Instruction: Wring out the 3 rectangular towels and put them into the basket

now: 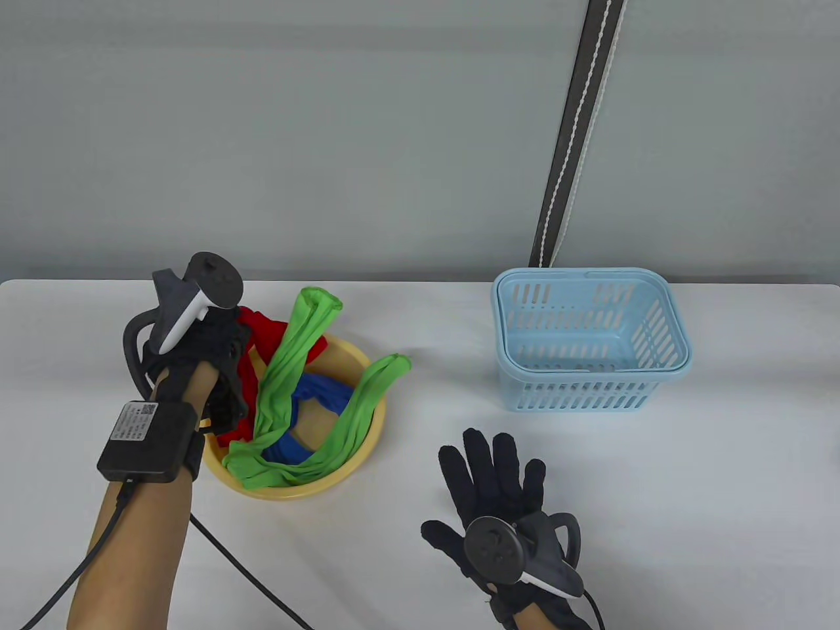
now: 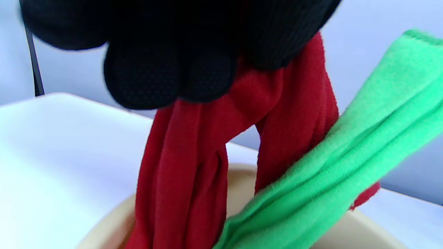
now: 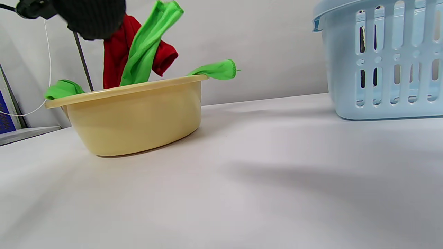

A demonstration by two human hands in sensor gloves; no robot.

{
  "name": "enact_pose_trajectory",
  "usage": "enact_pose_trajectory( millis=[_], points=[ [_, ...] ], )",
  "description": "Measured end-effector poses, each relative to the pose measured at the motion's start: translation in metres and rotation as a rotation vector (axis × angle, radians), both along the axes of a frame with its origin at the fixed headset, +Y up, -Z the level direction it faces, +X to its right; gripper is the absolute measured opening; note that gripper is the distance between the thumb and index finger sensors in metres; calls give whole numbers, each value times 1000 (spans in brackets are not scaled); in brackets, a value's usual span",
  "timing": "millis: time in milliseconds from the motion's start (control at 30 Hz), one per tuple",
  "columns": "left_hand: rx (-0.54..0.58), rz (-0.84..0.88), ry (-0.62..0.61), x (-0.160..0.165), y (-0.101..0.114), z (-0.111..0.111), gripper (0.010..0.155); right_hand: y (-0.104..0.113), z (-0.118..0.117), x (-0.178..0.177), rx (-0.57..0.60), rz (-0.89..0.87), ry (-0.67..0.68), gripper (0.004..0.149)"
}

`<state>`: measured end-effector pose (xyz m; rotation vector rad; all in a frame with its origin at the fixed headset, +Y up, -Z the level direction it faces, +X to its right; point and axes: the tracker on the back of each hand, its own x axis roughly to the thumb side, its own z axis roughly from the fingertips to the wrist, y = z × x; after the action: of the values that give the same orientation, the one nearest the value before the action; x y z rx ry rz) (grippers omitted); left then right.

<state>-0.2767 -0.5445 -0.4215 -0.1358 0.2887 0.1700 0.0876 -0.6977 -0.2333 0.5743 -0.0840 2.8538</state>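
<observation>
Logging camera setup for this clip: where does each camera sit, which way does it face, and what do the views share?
Table view: above the near edge, facing the wall; left hand, right hand, blue basket.
Left wrist view: under the left hand, close on its fingers gripping the red towel.
Right wrist view: low at the tabletop, facing the yellow basin; none of the right hand shows.
Shared: all three show the green towel.

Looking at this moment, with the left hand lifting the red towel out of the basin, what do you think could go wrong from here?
1. The green towel drapes across the red towel that the left hand grips, so it may be dragged out over the yellow basin's rim onto the table.
2. The right hand rests flat on the table, away from the cloth; a one-handed pull might tip or slide the basin.
3. The blue basket stands well to the side, so an unwrung towel could drip across the table.
</observation>
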Motion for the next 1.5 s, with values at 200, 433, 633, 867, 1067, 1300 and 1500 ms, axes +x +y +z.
enact_pose_trajectory(
  millis=[200, 433, 633, 867, 1067, 1300, 1500],
  points=[
    [127, -42, 28, 6, 31, 21, 45, 0, 1, 0, 1, -15, 11, 97],
    [266, 1, 41, 6, 67, 46, 45, 0, 2, 0, -4, -31, 24, 97],
    [381, 171, -11, 10, 97, 75, 45, 4, 2, 0, -1, -79, 43, 97],
    [437, 368, -137, 32, 101, 104, 45, 14, 4, 0, 2, -161, 56, 97],
    [438, 581, -269, 59, 88, 125, 45, 26, -7, -9, -74, -206, 69, 98],
    [404, 809, -403, 86, 45, 134, 45, 41, -28, -12, -184, -429, 99, 101],
    [298, 1114, -479, 111, -4, 131, 45, 31, -56, -9, -402, -786, 158, 111]
  ],
)
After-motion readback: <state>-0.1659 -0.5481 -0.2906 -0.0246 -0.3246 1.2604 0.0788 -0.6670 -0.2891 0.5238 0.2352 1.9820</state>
